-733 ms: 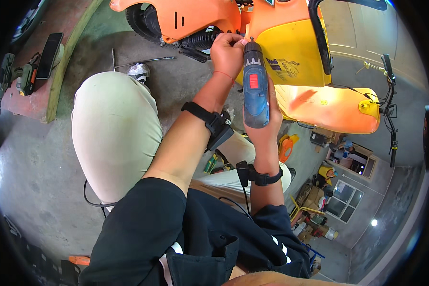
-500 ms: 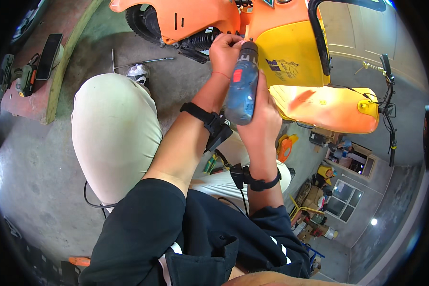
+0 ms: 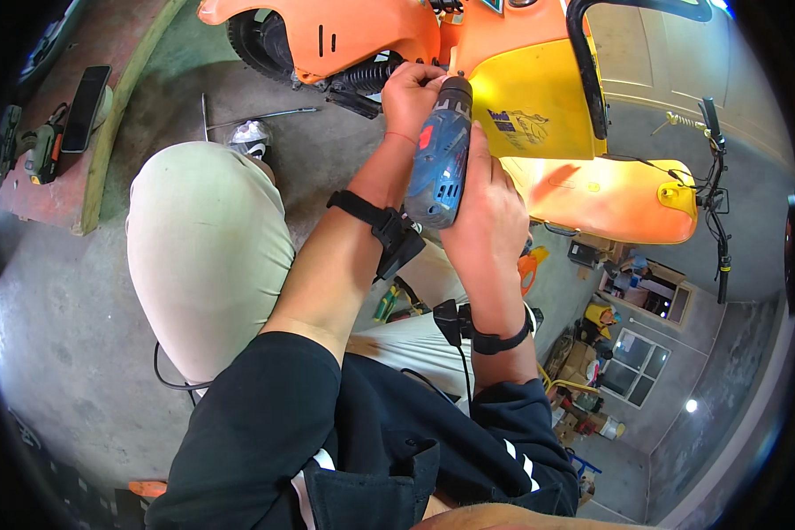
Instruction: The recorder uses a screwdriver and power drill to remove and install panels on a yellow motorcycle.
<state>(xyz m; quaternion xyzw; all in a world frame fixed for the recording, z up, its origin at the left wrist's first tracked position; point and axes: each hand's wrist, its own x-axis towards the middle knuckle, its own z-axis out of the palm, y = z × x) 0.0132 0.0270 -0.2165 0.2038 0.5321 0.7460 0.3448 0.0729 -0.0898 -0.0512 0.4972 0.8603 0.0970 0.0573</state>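
My right hand (image 3: 490, 190) is wrapped round a blue-and-black cordless drill (image 3: 439, 159), whose dark chuck points up and away from me. The chuck meets the seam between the orange body (image 3: 367, 40) and the yellow panel (image 3: 532, 97) of a small scooter-like vehicle; its light brightens the panel's edge. Right beside the chuck, my left hand (image 3: 408, 93) pinches at the same seam. Whatever its fingertips hold is too small and hidden to make out. Below that hand shows a black coil-spring shock absorber (image 3: 371, 75).
On a red board with a wooden edge (image 3: 119, 132) at left lie a phone (image 3: 87, 108), a green-black power tool (image 3: 44, 150) and another tool (image 3: 4, 155). A long metal rod (image 3: 261, 117) lies on the floor. Handlebars (image 3: 723, 194) and an orange seat-like part (image 3: 627, 208) stand at right.
The drill's rear end has swung a little left and rolled, so its vent slots show. My right hand has turned with it, and my left hand stays at the seam.
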